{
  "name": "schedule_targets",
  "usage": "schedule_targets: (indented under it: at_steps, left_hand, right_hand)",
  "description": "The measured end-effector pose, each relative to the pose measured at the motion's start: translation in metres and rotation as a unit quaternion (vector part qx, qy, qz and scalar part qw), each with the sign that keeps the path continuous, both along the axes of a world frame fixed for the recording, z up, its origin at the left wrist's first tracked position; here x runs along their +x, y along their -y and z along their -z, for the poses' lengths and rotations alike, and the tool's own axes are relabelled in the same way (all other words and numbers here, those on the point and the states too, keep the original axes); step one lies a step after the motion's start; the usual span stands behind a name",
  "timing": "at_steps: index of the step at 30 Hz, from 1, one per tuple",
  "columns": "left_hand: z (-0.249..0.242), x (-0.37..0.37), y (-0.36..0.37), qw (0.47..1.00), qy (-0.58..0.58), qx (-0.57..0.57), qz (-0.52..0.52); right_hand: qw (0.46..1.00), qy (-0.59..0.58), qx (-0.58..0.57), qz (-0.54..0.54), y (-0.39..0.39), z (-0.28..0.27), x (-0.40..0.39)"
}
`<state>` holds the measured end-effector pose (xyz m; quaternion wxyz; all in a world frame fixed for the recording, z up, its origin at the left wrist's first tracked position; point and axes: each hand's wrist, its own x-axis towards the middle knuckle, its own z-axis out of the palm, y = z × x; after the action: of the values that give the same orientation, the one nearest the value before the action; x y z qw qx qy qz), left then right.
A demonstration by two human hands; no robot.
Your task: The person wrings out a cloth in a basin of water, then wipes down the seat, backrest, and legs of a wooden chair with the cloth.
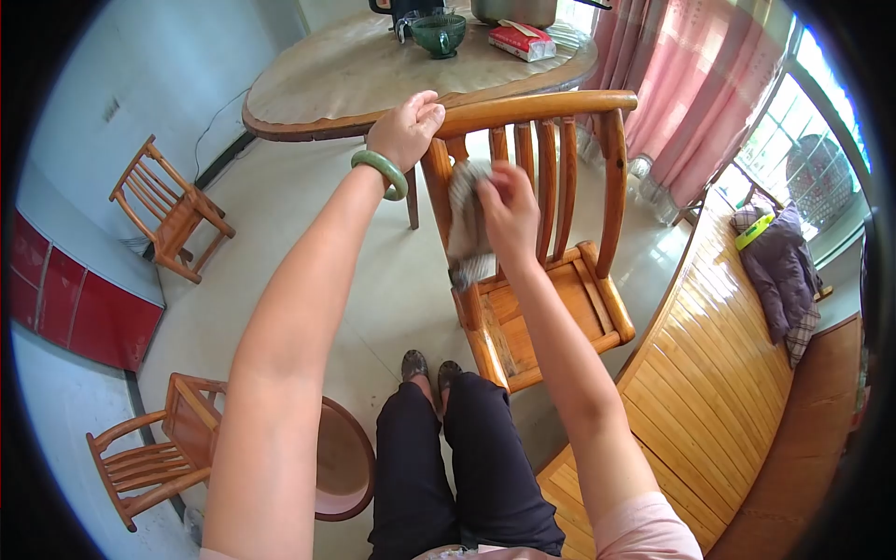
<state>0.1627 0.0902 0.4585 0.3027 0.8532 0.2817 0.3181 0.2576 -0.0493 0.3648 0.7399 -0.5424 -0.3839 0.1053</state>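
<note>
- While my left hand (411,126) curls, half closed, over one end of the rail (541,109), it can brace the chair (501,327) against my rubbing.
- My right hand (509,210) is nearly closed, pinching the bunched cloth (467,219) at the post (436,177); a broader fold under the fingers would give steadier contact.
- Strokes along the post suit its curve; the narrow gaps between slats (567,177) call for a thinner fold.
- The chair stands before me, near the table (327,93).

Both arms reach forward, hands (407,131) raised, fingers (509,177) curled.
</note>
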Motion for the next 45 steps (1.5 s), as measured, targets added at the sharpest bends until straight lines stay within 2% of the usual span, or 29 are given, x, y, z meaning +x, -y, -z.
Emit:
schedule_targets:
  at_steps: [1, 2, 4, 6, 7, 14, 17, 21, 23, 26, 28, 30, 32, 35, 36, 40, 42, 43, 44, 45]
  left_hand:
    - [0.001, 0.0, 0.0, 1.0, -0.002, 0.007, -0.001]
    - [0.001, 0.0, 0.0, 1.0, -0.003, 0.014, -0.003]
    - [0.003, 0.001, 0.0, 1.0, -0.002, 0.014, -0.006]
    - [0.0, 0.001, 0.003, 1.0, 0.003, 0.017, -0.012]
    - [0.001, 0.0, 0.006, 0.999, 0.0, 0.026, -0.02]
    - [-0.001, 0.0, 0.005, 0.999, 0.0, 0.033, -0.011]
    - [0.001, -0.001, 0.003, 0.999, 0.001, 0.041, -0.006]
    - [-0.001, -0.003, 0.003, 0.999, -0.014, 0.048, 0.003]
    - [-0.002, -0.004, 0.004, 0.999, -0.019, 0.047, 0.001]
    - [-0.004, -0.004, 0.006, 0.999, -0.025, 0.042, 0.0]
    - [-0.003, -0.004, 0.005, 0.999, -0.028, 0.04, -0.002]
    - [-0.002, -0.004, 0.005, 0.999, -0.025, 0.036, 0.008]
    - [-0.002, -0.004, 0.005, 0.998, -0.031, 0.045, 0.003]
    - [-0.001, -0.002, 0.006, 0.997, -0.04, 0.07, -0.003]
    - [0.001, -0.003, 0.006, 0.995, -0.044, 0.085, -0.004]
    - [-0.002, -0.002, 0.003, 0.999, -0.025, 0.038, -0.006]
    - [0.001, -0.001, 0.002, 1.0, -0.009, 0.024, -0.012]
    - [0.002, -0.001, 0.002, 1.0, 0.002, 0.015, -0.005]
    - [0.003, 0.0, 0.002, 1.0, 0.002, 0.015, -0.004]
    - [0.003, 0.0, 0.002, 1.0, -0.008, 0.02, -0.008]
  right_hand:
    - [0.996, 0.08, -0.008, 0.039, -0.021, -0.007, 0.002]
    - [0.99, 0.088, -0.101, 0.041, -0.038, -0.009, 0.006]
    - [0.982, -0.1, -0.117, -0.108, -0.049, -0.013, 0.01]
    - [0.93, -0.265, -0.021, -0.253, -0.05, -0.013, 0.015]
    - [0.909, -0.31, 0.017, -0.277, -0.05, -0.011, 0.013]
    - [0.902, -0.359, 0.058, -0.231, -0.054, -0.007, 0.004]
    - [0.883, -0.368, 0.038, -0.287, -0.059, -0.002, 0.01]
    - [0.888, -0.369, 0.029, -0.272, -0.069, 0.004, 0.012]
    - [0.859, -0.425, 0.001, -0.286, -0.074, 0.007, 0.014]
    - [0.846, -0.453, -0.01, -0.281, -0.073, 0.008, 0.015]
    - [0.848, -0.448, 0.004, -0.284, -0.067, 0.023, 0.013]
    - [0.875, -0.417, -0.022, -0.246, -0.068, 0.069, 0.021]
    - [0.903, -0.376, -0.021, -0.208, -0.028, 0.063, 0.007]
    - [0.889, -0.397, -0.021, -0.228, -0.002, 0.072, 0.007]
    - [0.888, -0.4, -0.022, -0.226, 0.002, 0.061, 0.005]
    - [0.944, -0.287, 0.077, -0.143, -0.028, 0.013, 0.012]
    - [0.98, -0.179, 0.06, -0.061, -0.048, -0.018, 0.007]
    - [0.99, -0.141, 0.007, -0.022, -0.063, -0.021, 0.006]
    - [0.993, -0.106, 0.0, 0.059, -0.079, -0.016, 0.002]
    - [0.992, -0.119, 0.003, 0.037, -0.077, -0.017, -0.003]
